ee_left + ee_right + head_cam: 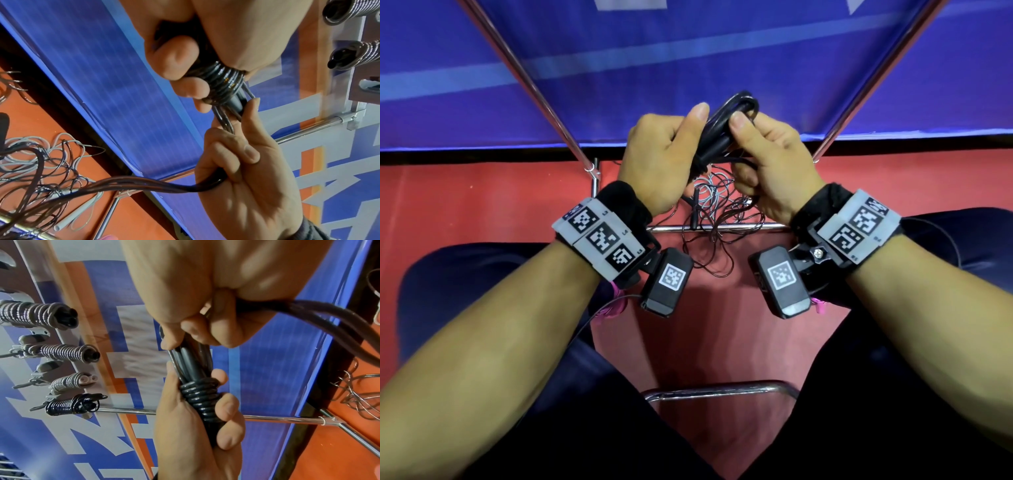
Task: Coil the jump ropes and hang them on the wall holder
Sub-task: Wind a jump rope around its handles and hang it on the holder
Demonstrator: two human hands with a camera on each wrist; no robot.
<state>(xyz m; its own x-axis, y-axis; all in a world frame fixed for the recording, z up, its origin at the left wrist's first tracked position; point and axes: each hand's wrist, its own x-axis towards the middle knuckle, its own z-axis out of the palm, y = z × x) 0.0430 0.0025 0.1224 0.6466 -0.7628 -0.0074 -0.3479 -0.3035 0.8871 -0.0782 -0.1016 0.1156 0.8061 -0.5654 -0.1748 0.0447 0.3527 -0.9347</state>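
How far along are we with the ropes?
Done: at least four coiled ropes hang on the wall holder. In hand: a black rope, its wraps held by the left hand, the loose strands by the right hand. Left: finish and hang it, then the tangled ropes on the floor.

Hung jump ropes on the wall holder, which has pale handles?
The pale grey coiled rope, just above the all-black coiled rope; the others have black handles.
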